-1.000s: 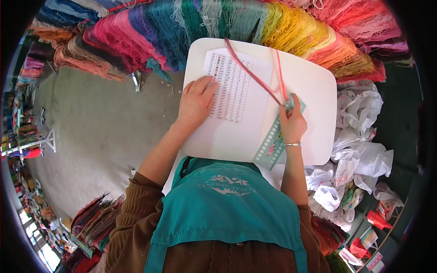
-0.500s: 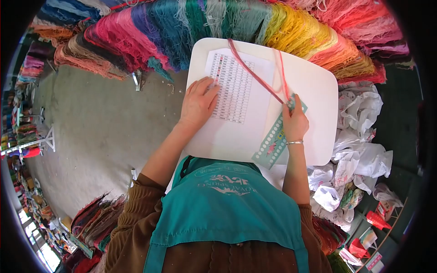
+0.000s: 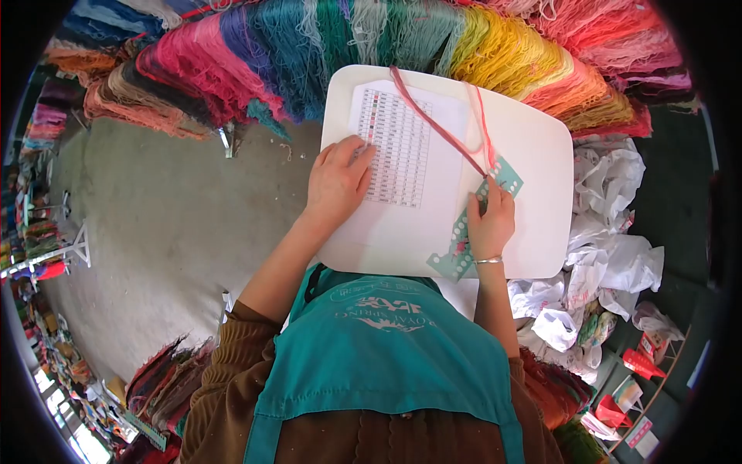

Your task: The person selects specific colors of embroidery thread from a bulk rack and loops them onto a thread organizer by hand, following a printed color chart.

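My left hand (image 3: 338,176) lies open on a printed chart (image 3: 402,147), its fingers stretched over the left columns near small coloured squares. The chart rests on a white board (image 3: 533,155) in front of my apron. My right hand (image 3: 492,220) rests over a green thread card (image 3: 506,176) with holes along its edges, thumb and forefinger apart. A dark pink thread bundle (image 3: 433,127) runs from the board's top edge to the card's upper part. Beside it a brighter pink thread (image 3: 483,116) hangs to the same spot. The card's middle is hidden under my right hand.
Beyond the board hang many skeins of yarn (image 3: 425,35) in several colours. White plastic bags (image 3: 610,193) lie at the right, with red containers (image 3: 643,363) below them. Concrete floor (image 3: 185,201) stretches to the left, and more dark yarn (image 3: 166,379) hangs at lower left.
My right hand has slid down the card from the threads' end, uncovering its upper part, and the thumb and forefinger have parted. My left hand has barely moved.
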The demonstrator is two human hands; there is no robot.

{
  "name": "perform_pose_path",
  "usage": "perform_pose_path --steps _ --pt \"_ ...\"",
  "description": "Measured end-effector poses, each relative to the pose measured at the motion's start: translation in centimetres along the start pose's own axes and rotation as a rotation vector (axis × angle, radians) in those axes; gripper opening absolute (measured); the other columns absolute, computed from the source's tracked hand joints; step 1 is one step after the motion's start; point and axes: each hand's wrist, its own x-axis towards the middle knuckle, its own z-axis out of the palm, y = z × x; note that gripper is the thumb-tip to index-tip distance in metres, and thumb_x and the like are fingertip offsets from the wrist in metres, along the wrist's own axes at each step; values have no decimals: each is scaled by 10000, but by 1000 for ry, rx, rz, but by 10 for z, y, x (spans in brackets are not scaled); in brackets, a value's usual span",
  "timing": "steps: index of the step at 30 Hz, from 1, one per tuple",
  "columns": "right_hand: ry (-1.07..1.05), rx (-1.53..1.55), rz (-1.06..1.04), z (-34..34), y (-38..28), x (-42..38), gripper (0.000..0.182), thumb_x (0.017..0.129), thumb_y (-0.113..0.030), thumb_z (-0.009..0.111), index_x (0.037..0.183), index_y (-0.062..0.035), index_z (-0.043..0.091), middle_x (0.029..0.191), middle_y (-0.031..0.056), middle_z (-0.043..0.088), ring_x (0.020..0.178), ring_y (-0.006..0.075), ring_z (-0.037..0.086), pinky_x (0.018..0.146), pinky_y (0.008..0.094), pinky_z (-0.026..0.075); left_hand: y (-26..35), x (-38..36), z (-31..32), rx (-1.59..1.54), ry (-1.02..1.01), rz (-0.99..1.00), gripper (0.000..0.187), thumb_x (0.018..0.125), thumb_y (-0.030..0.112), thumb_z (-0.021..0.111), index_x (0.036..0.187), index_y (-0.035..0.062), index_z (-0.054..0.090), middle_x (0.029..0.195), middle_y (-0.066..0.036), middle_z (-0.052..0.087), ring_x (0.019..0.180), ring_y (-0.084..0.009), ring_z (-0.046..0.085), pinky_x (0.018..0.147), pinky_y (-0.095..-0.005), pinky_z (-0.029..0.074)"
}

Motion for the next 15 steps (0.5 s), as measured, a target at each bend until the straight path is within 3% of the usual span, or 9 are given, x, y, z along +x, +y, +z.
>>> perform_pose_path --steps 6,15 --pt "43 -19 4 2 -8 -13 484 815 -193 726 1272 -62 631 1046 168 606 1005 336 588 853 420 497 -12 1 -2 -20 -35 16 332 817 119 699 1146 99 658 1232 -77 554 1089 -275 583 1000 -433 448" --pt "82 -74 86 6 -25 -25 455 830 -184 721 1263 -66 642 1072 170 611 1001 331 594 848 417 503 -24 4 0 -65 -61 66 311 821 121 710 1129 110 667 1274 -109 562 1207 -294 555 1014 -464 437"
